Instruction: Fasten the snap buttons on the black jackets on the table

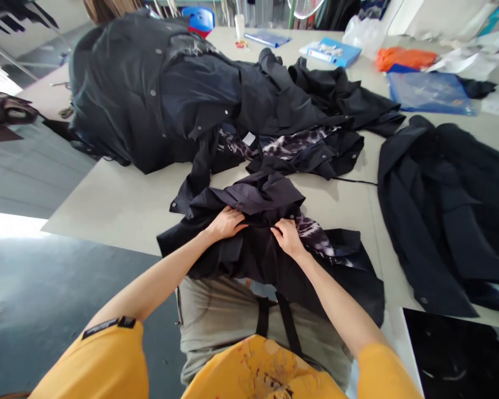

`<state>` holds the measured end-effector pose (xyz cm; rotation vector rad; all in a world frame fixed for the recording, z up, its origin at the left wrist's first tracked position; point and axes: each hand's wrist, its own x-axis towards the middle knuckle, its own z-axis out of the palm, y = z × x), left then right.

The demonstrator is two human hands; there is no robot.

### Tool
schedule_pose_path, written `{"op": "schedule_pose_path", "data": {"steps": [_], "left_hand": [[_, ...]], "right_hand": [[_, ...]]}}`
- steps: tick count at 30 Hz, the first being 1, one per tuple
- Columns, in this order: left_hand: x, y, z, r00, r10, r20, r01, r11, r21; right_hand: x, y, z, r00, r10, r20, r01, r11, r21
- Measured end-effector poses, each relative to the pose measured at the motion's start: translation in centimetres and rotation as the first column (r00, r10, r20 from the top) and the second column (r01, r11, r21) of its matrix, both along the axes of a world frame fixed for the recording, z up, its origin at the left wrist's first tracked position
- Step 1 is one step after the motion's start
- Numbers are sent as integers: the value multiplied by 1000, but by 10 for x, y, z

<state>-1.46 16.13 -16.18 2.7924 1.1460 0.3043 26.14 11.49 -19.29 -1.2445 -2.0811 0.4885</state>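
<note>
At the frame's centre we pinch the jacket [270, 260] with our left hand [228, 223] and right hand [288, 238] — handling seems midway, some lining [316, 235] exposed, the cloth left bunched.

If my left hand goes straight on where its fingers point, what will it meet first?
Probably the raised fold of the same dark garment your left hand touches; depth there is hard to judge.
</note>
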Motion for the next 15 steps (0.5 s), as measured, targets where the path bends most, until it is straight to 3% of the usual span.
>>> {"op": "schedule_pose_path", "data": {"steps": [3,6,8,12,15], "left_hand": [[7,45,10,993,-62,-105,67,997,45],[18,63,24,989,-80,-123,85,995,43],[24,56,32,995,-17,-96,20,999,28],[27,13,43,970,242,21,-241,969,-61],[23,-21,58,952,281,123,-269,957,-106]], "right_hand": [[0,18,-2,998,-59,18,58,998,14],[4,27,-1,994,-107,-3,107,994,18],[8,29,-1,991,-132,-11,132,991,15],[9,29,3,991,-133,11,133,991,16],[9,22,16,994,-99,38,98,995,36]]}}
